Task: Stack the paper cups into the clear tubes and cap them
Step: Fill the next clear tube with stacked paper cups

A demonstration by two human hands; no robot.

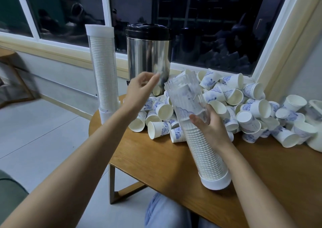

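Observation:
My right hand point(211, 123) grips a clear tube point(200, 135) around its middle. The tube leans over the wooden table point(151, 160), its white base cap point(216, 182) on the tabletop and its open mouth pointing up and away. White cups fill its lower half, and a blue-patterned cup sits higher inside. My left hand point(139, 90) hovers above the pile of loose paper cups point(231, 106), fingers loosely curled, holding nothing. A second clear tube point(104, 74) stands upright at the table's left end, full of cups and capped in white.
A steel urn with a black lid point(149, 55) stands behind the cup pile by the window. White objects point(315, 123) lie at the table's right edge. The table's left rim drops to the tiled floor. My knees are under the table's front edge.

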